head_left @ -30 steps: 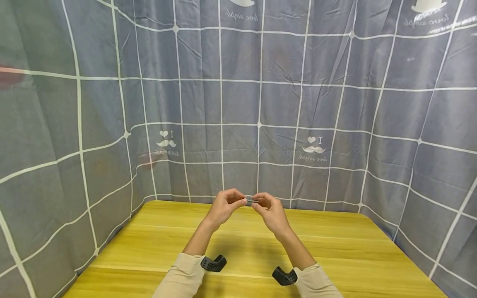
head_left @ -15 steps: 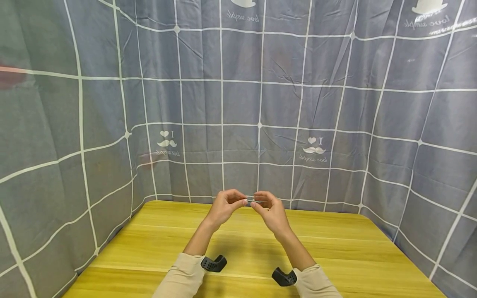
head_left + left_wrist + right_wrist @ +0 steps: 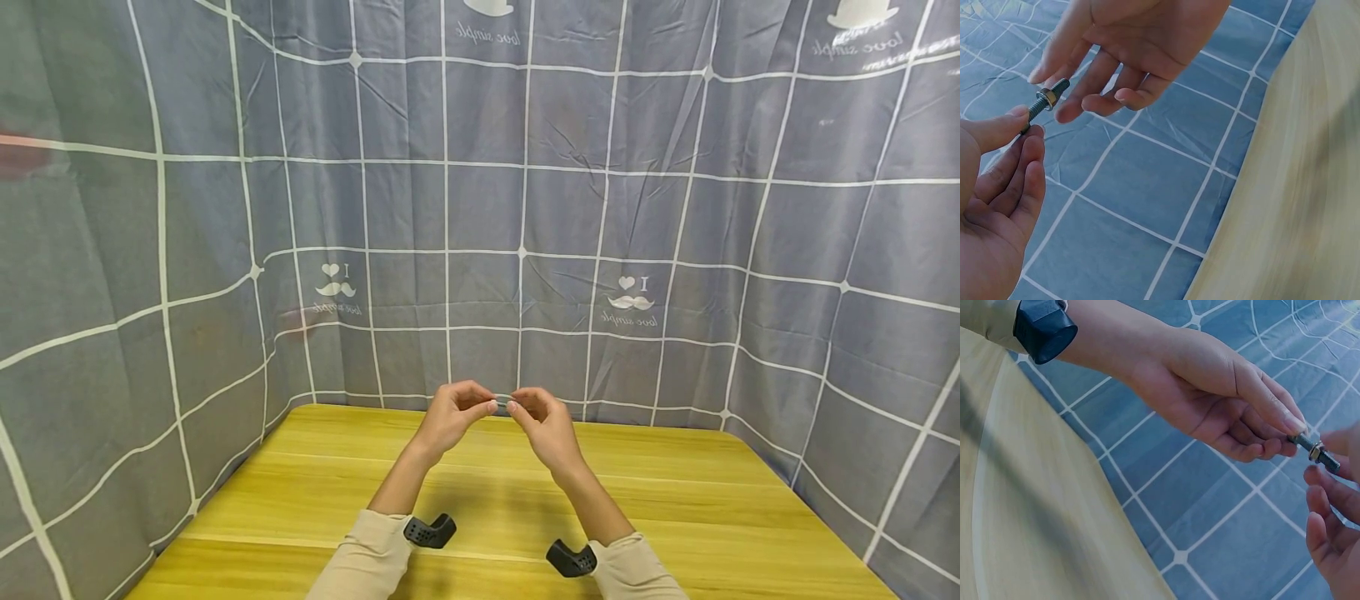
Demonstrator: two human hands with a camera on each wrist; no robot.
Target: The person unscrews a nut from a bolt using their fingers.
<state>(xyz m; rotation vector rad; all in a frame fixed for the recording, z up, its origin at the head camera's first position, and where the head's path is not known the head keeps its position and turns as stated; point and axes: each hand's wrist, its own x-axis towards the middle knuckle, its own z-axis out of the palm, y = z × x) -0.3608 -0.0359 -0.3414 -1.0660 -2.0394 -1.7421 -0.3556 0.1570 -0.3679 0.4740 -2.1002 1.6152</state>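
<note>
Thumb and fingers of my left hand pinch the head end of a small metal bolt. Its threaded end points toward my right hand. A nut sits partway along the thread, with a bit of bare thread past it; in the right wrist view the nut has a lighter, brassy tint on one side. My right thumb and fingers lie spread around the nut, seemingly apart from it in both wrist views. Both hands are raised over the far edge of the table.
A yellow wood-grain table lies below my forearms. A grey curtain with white grid lines hangs behind the table and along both sides. Each wrist wears a black camera mount over a beige sleeve.
My right thumb and fingers have shifted slightly around the nut, parting and closing up in the head view. My left hand has kept its place on the bolt.
</note>
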